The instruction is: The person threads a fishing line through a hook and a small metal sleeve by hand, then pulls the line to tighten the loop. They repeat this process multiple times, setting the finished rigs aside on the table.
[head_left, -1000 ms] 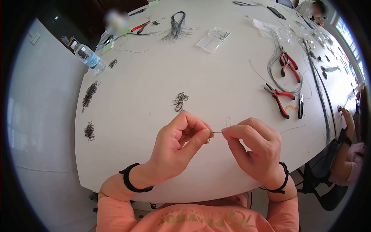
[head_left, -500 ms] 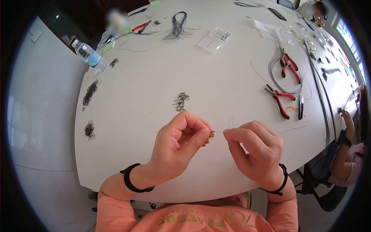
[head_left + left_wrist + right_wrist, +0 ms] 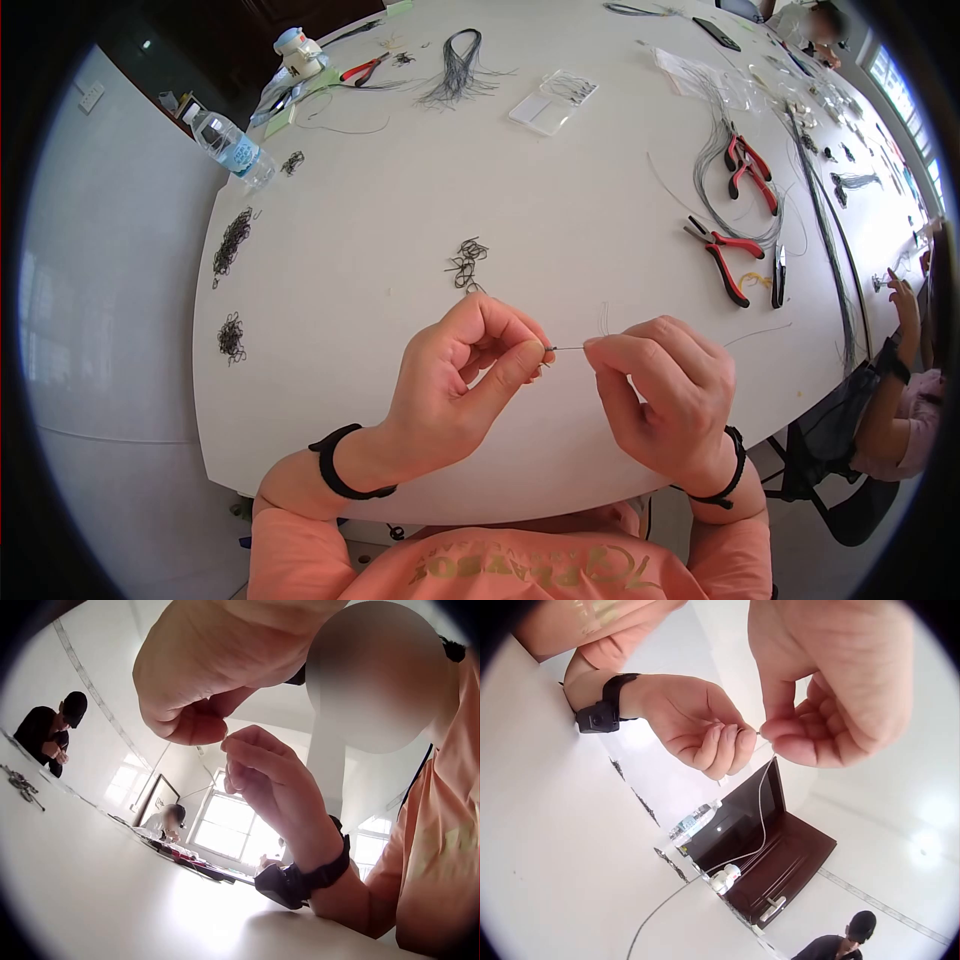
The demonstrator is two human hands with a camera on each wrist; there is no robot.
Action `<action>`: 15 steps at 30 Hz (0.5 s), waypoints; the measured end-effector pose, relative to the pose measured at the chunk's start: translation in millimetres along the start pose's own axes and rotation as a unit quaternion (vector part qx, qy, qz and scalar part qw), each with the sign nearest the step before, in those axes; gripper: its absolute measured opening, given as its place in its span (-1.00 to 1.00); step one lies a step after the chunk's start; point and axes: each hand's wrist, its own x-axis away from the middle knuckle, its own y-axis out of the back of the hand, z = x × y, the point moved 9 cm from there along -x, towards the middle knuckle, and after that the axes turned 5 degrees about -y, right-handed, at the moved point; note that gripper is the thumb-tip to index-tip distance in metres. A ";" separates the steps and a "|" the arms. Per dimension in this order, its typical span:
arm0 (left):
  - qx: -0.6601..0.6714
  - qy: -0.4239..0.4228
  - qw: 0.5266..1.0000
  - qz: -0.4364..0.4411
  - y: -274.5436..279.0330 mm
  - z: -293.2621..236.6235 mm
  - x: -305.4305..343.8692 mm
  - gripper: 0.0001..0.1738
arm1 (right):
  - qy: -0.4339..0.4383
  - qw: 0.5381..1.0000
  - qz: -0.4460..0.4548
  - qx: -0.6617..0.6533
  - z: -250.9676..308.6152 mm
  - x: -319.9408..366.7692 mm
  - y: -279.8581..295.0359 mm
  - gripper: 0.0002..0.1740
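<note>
My left hand (image 3: 440, 375) pinches a small dark piece of bent metal (image 3: 551, 349), mostly hidden by the thumb and forefinger, so I cannot tell its kind. A thin grey line (image 3: 570, 348) runs straight across the short gap to my right hand (image 3: 672, 385), whose thumb and forefinger grip it. Loose ends of the line stick up behind the right fingers. The right wrist view shows a long grey strand (image 3: 762, 817) curving down from those fingertips. Just beyond the left hand lies a small pile of dark hook-like wires (image 3: 467, 264).
Two more dark piles (image 3: 232, 245) lie along the left edge, near a water bottle (image 3: 232, 150). To the right are red-handled pliers (image 3: 728, 255), a cutter (image 3: 779, 275) and a bundle of grey strands (image 3: 705, 185). A clear plastic box (image 3: 545, 112) sits farther back. Other people sit around the table.
My right hand has shifted slightly to the right and down, so more of the line shows, stretched between the hands. The left hand has barely moved and keeps its pinch.
</note>
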 end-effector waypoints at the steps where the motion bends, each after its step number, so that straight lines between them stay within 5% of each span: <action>1: -0.010 0.000 1.000 -0.008 2.2 -1.2 -0.3 -0.89 | 0.000 1.000 0.000 0.000 -0.7 -0.3 1.9 -0.73; 15: -0.008 -0.026 0.999 -0.041 12.1 -6.1 -3.1 -0.90 | -0.042 0.994 -0.075 0.062 -20.3 -5.7 31.4 -0.75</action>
